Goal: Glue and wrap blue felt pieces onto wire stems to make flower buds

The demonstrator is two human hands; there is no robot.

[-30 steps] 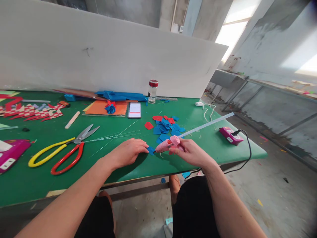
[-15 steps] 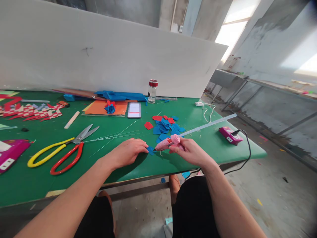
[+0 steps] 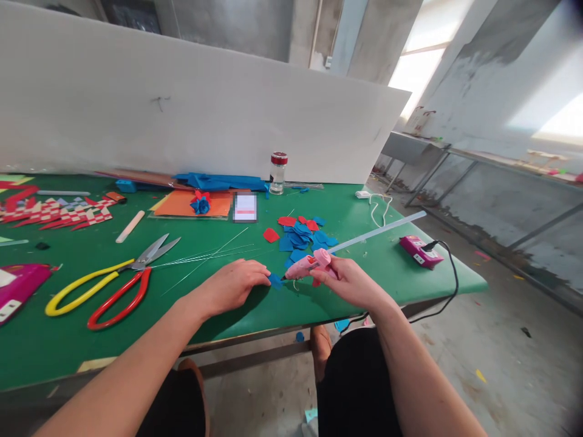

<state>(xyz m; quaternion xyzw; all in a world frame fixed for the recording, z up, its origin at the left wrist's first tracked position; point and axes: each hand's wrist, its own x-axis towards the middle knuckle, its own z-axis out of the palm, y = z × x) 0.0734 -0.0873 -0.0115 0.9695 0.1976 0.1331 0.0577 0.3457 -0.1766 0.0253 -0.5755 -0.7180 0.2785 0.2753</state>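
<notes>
My right hand (image 3: 350, 280) is wrapped round a pink hot glue gun (image 3: 303, 266), its nozzle pointing left. A long translucent glue stick (image 3: 378, 232) juts from the back of the gun. My left hand (image 3: 239, 284) pinches a small blue paper petal (image 3: 276, 281) just above the green table. The nozzle tip is at the petal's right side; whether it touches cannot be made out. Behind the gun lies a loose pile of blue petals (image 3: 298, 235), with several red petals (image 3: 271, 235) around it.
Large scissors (image 3: 144, 261) with yellow and red handles and thin wires (image 3: 214, 252) lie left. A lidded glass jar (image 3: 278, 176) stands behind, near a red-and-blue paper flower (image 3: 200, 203). A magenta power strip (image 3: 421, 252) sits by the right edge, its black cord hanging down.
The view has shifted slightly. Both hands stay in nearly the same place, the glue gun's nozzle still at the blue petal.
</notes>
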